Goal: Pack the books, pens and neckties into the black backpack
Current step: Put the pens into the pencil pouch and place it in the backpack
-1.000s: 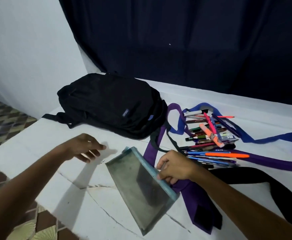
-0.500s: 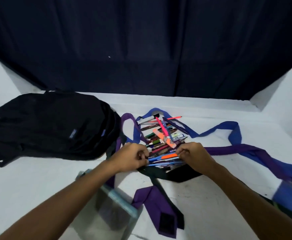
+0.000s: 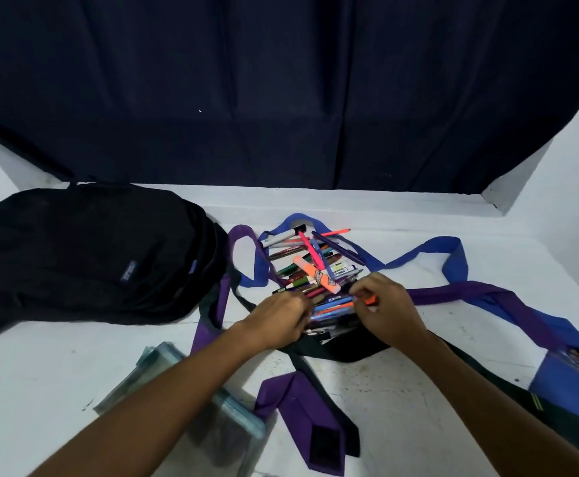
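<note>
A black backpack lies flat at the left of the white table. A heap of pens and markers sits in the middle, on top of tangled neckties: a purple one, a blue one and a black one. My left hand and my right hand both reach into the near side of the pen heap, fingers curled round pens. An orange pen sticks out of my right hand. A clear plastic pouch lies under my left forearm.
A dark curtain hangs along the far edge of the table. White walls close in at the right and far left. The blue tie's wide end lies at the right table edge.
My right hand let go of the clear pouch, which now lies on the table. Both hands moved onto the pen heap and closed round pens. My view swung right.
</note>
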Motion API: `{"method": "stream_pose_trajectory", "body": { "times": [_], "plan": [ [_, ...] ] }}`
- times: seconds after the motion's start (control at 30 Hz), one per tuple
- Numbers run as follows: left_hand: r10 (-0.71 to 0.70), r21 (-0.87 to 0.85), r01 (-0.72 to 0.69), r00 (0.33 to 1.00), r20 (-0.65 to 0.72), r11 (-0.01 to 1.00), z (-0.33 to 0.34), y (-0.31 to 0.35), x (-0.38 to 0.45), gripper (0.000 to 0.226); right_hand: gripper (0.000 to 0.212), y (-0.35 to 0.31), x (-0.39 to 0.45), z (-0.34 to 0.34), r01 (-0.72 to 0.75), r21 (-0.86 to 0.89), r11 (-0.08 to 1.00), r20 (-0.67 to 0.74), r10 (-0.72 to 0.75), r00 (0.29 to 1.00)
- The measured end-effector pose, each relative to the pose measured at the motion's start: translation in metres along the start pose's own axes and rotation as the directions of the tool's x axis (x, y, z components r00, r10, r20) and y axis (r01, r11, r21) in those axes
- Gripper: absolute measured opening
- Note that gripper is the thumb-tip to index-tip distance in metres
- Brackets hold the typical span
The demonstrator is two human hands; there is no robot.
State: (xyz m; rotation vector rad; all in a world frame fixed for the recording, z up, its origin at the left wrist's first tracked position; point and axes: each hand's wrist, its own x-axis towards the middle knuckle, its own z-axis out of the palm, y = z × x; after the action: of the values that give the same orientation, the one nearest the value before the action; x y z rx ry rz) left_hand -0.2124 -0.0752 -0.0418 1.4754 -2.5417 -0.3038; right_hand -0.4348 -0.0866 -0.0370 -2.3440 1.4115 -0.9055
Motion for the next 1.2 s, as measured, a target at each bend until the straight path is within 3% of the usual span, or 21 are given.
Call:
{"method": "stream_pose_trajectory", "body": {
  "times": [0.07, 0.17, 0.27, 0.37, 0.43, 0.57, 0.67, 0.97, 1.1, 1.2],
  "plan": [
    [-0.105, -0.124, 0.095, 0.992, -0.070, 0.988, -0.006, -0.006, -0.001, 0.008, 0.010, -0.004, -0.005, -0.003, 0.145, 0.051, 0.988, -0.052, -0.142, 0.989],
    [-0.262, -0.267, 0.217, 0.954, -0.144, 0.939, -0.014, -0.023, -0.003, 0.009, 0.016, -0.009, -0.012, 0.002, 0.281, 0.012, 0.959, 0.130, -0.281, 0.951],
    [-0.337, -0.351, 0.270, 0.930, -0.146, 0.897, -0.018, -0.030, -0.003, 0.015, 0.020, -0.013, -0.012, 0.016, 0.307, -0.181, 0.934, 0.348, -0.231, 0.909],
    [-0.388, -0.403, 0.330, 0.919, -0.069, 0.854, -0.018, -0.025, -0.002, 0.010, 0.021, -0.018, -0.007, 0.027, 0.272, -0.314, 0.909, 0.424, -0.122, 0.897],
    [-0.390, -0.411, 0.339, 0.920, -0.044, 0.846, -0.015, -0.022, -0.003, 0.002, 0.017, -0.020, -0.003, 0.030, 0.292, -0.364, 0.884, 0.438, -0.114, 0.892],
    [-0.380, -0.374, 0.363, 0.924, 0.030, 0.853, -0.012, -0.019, -0.002, 0.021, 0.018, -0.023, 0.000, 0.028, 0.362, -0.423, 0.831, 0.488, -0.127, 0.864],
    [-0.394, -0.314, 0.390, 0.917, 0.053, 0.866, -0.010, -0.017, 0.001, 0.022, 0.024, -0.021, -0.001, 0.027, 0.405, -0.436, 0.804, 0.515, -0.147, 0.845],
    [-0.362, -0.221, 0.362, 0.931, 0.042, 0.906, -0.006, -0.015, 0.006, 0.012, 0.031, -0.017, -0.012, 0.028, 0.383, -0.389, 0.838, 0.517, -0.146, 0.844],
    [-0.402, -0.352, 0.384, 0.916, 0.024, 0.854, -0.009, -0.020, 0.006, 0.012, 0.024, -0.017, -0.010, 0.023, 0.235, -0.295, 0.926, 0.476, -0.071, 0.876],
    [-0.468, -0.503, 0.400, 0.883, -0.010, 0.766, -0.012, -0.025, 0.005, 0.009, 0.016, -0.016, -0.008, 0.017, 0.220, -0.270, 0.937, 0.449, -0.079, 0.890]
  ]
}}
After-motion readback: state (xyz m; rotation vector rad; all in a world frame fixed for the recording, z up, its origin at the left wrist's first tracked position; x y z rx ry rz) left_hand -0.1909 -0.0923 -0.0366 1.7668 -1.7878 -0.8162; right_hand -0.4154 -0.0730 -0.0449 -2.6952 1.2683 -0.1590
